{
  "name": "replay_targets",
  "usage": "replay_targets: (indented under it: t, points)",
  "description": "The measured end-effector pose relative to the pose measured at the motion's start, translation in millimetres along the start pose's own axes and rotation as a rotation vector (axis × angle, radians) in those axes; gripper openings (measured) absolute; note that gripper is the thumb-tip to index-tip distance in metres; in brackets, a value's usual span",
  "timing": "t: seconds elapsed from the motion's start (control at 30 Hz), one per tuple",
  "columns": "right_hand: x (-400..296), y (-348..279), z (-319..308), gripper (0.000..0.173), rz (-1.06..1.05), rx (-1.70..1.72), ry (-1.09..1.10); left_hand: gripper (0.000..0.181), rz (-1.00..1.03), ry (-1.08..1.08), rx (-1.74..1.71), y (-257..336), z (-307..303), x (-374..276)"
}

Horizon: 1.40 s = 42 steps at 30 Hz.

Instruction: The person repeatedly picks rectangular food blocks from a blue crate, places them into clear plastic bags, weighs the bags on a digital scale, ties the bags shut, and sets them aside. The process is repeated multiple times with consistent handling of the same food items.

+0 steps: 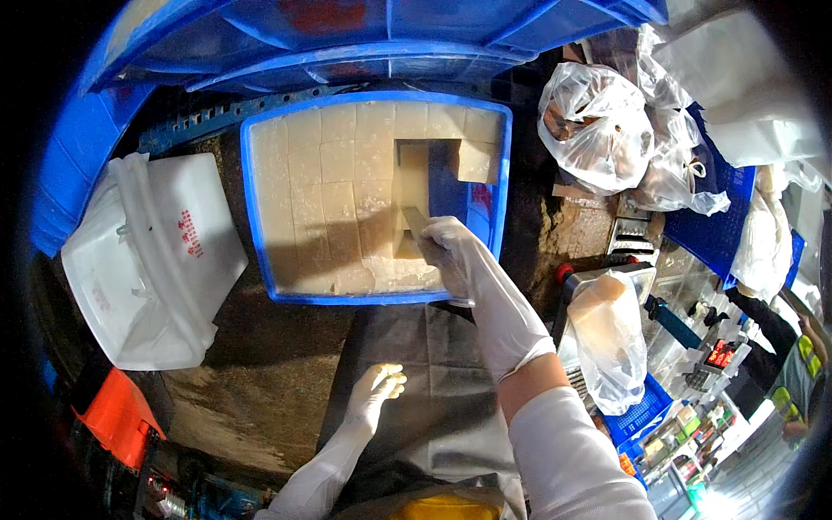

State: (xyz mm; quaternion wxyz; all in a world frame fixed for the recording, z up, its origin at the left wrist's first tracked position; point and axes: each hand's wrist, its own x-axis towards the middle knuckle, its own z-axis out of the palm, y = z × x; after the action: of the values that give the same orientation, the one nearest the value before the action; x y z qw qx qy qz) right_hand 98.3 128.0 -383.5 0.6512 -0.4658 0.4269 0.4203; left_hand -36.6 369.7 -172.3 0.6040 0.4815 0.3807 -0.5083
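A blue plastic crate (pixel 376 299) lies before me, filled with pale cream blocks (pixel 338 195) set in rows; they look like tofu. At its right part there is a gap where the blue inside wall shows. My right hand (pixel 448 244), in a white glove, is over the crate's lower right part and grips a flat metal blade (pixel 416 224), whose end reaches into the gap. Part of the blade is hidden by the hand. My left hand (pixel 378 385), also in a pale glove, is held below the crate, above a dark apron (pixel 435 403), its fingers slightly curled and holding nothing.
Stacked blue crates (pixel 325 58) stand beyond. A white container (pixel 214 240) with red writing is at left. At right are tied plastic bags (pixel 595 130), a scale (pixel 640 279) with a bagged block (pixel 608 325), and blue baskets (pixel 640 406). A person (pixel 803 370) is at far right.
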Motion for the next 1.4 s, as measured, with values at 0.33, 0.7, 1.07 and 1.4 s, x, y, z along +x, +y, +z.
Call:
replay_targets:
  t: [0.33,0.7,1.07,1.4]
  points:
    - [-244.5,7.6,47.1,0.058,-0.215,-0.001,-0.003,0.065,-0.192,-0.63,-0.056,22.4,29.5,-37.2]
    - [53.5,46.4,16.8,0.042,-0.27,-0.527,0.637,0.035,0.108,0.336,0.439,19.4,-114.9,86.6]
    - [185.1,84.1,-9.5,0.043,-0.42,-0.626,0.297,0.032,0.144,0.631,0.303,4.7,-140.5,91.3]
    - [36.9,22.0,-36.6,0.041,-0.311,0.144,-0.609,0.034,0.346,0.39,0.395,52.4,-25.7,102.3]
